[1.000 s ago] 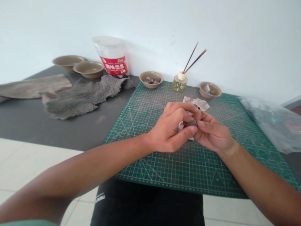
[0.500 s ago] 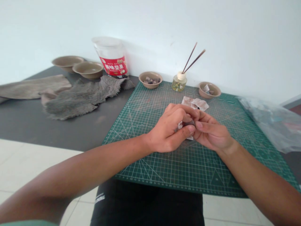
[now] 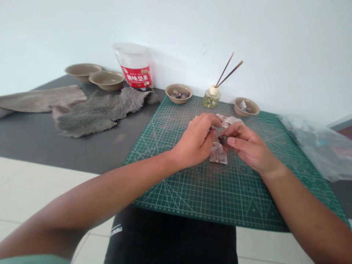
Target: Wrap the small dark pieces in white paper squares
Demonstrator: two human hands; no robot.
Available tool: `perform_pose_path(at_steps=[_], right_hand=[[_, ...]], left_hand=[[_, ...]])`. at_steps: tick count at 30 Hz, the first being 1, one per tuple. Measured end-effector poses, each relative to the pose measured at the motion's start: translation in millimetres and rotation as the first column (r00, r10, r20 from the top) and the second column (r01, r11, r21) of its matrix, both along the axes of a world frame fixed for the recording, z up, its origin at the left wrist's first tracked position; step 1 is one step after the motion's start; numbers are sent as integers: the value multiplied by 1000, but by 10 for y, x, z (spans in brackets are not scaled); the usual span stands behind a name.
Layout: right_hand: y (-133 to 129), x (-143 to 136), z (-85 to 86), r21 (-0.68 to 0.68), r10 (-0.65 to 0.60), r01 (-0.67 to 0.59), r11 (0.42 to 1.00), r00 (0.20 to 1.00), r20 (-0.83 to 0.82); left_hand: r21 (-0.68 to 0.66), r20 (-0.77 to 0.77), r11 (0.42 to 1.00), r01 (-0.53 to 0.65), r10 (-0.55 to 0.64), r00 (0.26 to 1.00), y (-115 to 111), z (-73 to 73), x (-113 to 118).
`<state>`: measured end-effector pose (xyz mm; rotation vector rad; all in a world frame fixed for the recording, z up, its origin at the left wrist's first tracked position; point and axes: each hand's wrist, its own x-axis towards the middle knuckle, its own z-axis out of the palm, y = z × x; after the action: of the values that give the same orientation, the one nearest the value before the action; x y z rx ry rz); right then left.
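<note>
My right hand (image 3: pixel 249 146) pinches a small dark lump (image 3: pixel 222 140) between thumb and fingers, above the green cutting mat (image 3: pixel 176 187). Its exact kind is too small to tell. Just left of it, my left hand (image 3: pixel 198 137) is raised with thumb and forefinger apart, and no object shows between them. Beneath the hands lies a brown-stained white paper piece (image 3: pixel 218 156) on the mat. More stained paper (image 3: pixel 233 120) rests behind the fingers, partly covered by them.
At the mat's back stand a bowl of small dark pieces (image 3: pixel 178 88), a reed diffuser (image 3: pixel 211 97) and a bowl with paper scraps (image 3: pixel 246 110). Left are grey-brown cloths (image 3: pixel 93 115), two stacked-looking bowls (image 3: pixel 108 84) and a plastic tub (image 3: pixel 134 66). A clear bag (image 3: pixel 316 143) lies right.
My hands have come apart. The left has let go and drawn back slightly left, while the right keeps the dark lump. The stained paper below now shows more fully.
</note>
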<state>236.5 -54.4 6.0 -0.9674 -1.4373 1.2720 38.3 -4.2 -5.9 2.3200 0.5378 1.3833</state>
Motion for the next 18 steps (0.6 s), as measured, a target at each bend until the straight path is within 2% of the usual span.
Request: perform_pose_path(at_steps=[2,3,5,7,10,13,15,18], right_hand=[[12,27,12,115,-102,74,991,961,256],[12,31,17,178,-140,73,981,906,400],[6,23,19,301,-200,-2,954,742,639],[0,2,6,372,-232,-125,920,591,773],[7,-20,-34,352,-197,-289,890,454,869],[19,-24,-68,305,-164,-390,869,354,921],[19,-23,-74,305,-178,-414,858,319,931],[6,-16,-67,291,-160,-407,866,327,932]], left_hand=[[-27,-165,999,-41,36,986,61,-29,-35],[-38,-278,998,-46,34,960,86,-47,-55],[-54,-455,998,-41,12,890,125,-87,-92],[-62,-562,998,-8,-29,827,152,-128,-119],[-55,-637,997,51,-74,768,189,-175,-137],[-55,-675,995,80,-97,731,218,-190,-143],[-61,-699,995,83,-102,708,220,-181,-145],[-54,-719,996,69,-87,689,192,-156,-141]])
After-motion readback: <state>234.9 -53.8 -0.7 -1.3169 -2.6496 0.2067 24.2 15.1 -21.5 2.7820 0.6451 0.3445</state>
